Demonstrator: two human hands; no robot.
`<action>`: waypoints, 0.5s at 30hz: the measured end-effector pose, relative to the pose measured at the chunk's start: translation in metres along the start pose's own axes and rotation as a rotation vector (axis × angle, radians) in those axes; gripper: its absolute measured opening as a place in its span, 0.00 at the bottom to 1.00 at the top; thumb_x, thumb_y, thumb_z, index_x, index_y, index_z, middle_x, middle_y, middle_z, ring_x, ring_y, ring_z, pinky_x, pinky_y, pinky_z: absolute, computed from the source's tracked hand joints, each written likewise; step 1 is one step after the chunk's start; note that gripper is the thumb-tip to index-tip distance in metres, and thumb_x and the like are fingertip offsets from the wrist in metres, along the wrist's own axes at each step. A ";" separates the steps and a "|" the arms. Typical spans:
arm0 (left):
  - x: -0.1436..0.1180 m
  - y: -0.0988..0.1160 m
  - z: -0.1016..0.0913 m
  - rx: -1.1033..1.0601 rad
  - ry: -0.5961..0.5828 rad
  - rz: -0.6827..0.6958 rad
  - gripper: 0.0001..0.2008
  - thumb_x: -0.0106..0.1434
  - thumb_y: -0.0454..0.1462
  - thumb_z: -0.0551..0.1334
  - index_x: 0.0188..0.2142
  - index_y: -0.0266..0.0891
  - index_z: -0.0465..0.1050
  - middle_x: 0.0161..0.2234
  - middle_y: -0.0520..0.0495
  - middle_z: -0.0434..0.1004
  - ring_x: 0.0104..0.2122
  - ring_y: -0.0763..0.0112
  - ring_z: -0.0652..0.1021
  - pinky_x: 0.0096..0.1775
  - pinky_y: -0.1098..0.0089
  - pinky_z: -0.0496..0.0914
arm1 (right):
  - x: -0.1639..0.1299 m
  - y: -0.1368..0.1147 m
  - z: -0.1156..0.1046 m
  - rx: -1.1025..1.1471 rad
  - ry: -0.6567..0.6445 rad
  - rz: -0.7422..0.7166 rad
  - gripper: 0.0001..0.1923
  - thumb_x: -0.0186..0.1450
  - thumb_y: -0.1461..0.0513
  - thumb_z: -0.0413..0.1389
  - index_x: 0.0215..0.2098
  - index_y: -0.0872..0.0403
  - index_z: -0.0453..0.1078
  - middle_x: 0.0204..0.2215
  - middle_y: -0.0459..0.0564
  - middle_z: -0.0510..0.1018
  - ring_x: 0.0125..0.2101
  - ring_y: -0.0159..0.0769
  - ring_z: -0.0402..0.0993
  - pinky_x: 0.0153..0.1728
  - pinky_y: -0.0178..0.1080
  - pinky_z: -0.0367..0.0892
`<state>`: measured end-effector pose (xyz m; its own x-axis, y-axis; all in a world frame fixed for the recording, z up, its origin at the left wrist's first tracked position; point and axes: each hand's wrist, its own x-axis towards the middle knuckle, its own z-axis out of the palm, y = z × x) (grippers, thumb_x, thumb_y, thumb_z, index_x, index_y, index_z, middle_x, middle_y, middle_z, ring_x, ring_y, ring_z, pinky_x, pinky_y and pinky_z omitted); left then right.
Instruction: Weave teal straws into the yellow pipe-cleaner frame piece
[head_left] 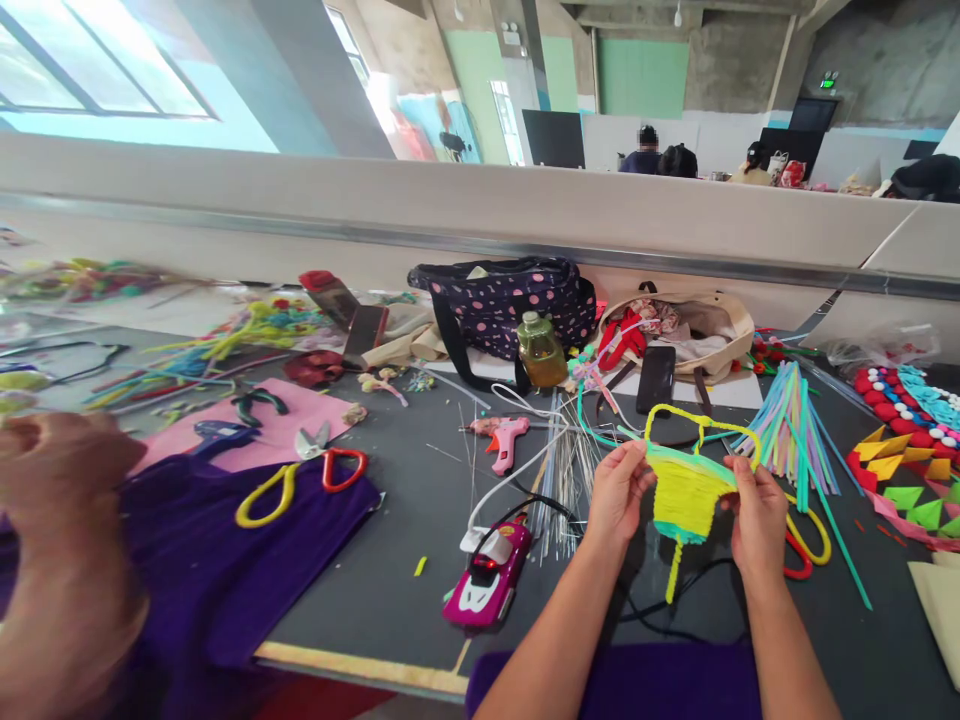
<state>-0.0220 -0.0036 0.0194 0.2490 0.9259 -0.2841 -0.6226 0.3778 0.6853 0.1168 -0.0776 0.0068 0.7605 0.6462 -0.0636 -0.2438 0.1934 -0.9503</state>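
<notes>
Both hands, the left hand (616,490) and the right hand (757,520), pinch opposite sides of the yellow-and-green woven pipe-cleaner piece (686,490), held level just above the dark surface (390,560) near its front edge, fingers clenched on it.

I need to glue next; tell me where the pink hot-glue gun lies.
In the head view, the pink hot-glue gun lies on the dark table left of the left hand, below the amber plastic bottle.

A pink glue gun (504,440) lies on the dark table (405,560), near a pink toy car (486,585). Behind stand a yellow bottle (541,352) and a dotted bag (510,300); scissors (319,462) rest on purple cloth (225,560).
</notes>
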 end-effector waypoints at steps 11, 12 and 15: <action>0.001 0.001 -0.002 -0.040 0.000 0.001 0.15 0.43 0.39 0.74 0.28 0.34 0.74 0.25 0.51 0.77 0.22 0.79 0.75 0.24 0.79 0.70 | -0.003 -0.001 0.001 0.082 -0.090 0.054 0.17 0.50 0.52 0.66 0.25 0.55 0.67 0.17 0.38 0.65 0.18 0.25 0.59 0.17 0.29 0.56; 0.000 0.000 -0.002 -0.043 -0.003 -0.001 0.15 0.43 0.38 0.74 0.28 0.34 0.74 0.25 0.51 0.77 0.22 0.79 0.74 0.24 0.79 0.70 | -0.003 -0.001 0.002 0.087 -0.083 0.057 0.17 0.50 0.53 0.66 0.25 0.55 0.67 0.16 0.38 0.65 0.17 0.25 0.59 0.17 0.29 0.55; 0.000 0.000 -0.001 -0.048 0.012 0.029 0.14 0.44 0.38 0.74 0.28 0.34 0.74 0.25 0.52 0.76 0.22 0.80 0.74 0.24 0.79 0.70 | -0.004 -0.002 0.003 0.101 -0.110 0.086 0.17 0.51 0.52 0.66 0.25 0.55 0.68 0.16 0.39 0.67 0.16 0.25 0.61 0.17 0.30 0.57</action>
<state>-0.0224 -0.0038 0.0188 0.2219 0.9360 -0.2731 -0.6642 0.3502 0.6605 0.1122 -0.0780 0.0096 0.6651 0.7395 -0.1041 -0.3687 0.2039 -0.9069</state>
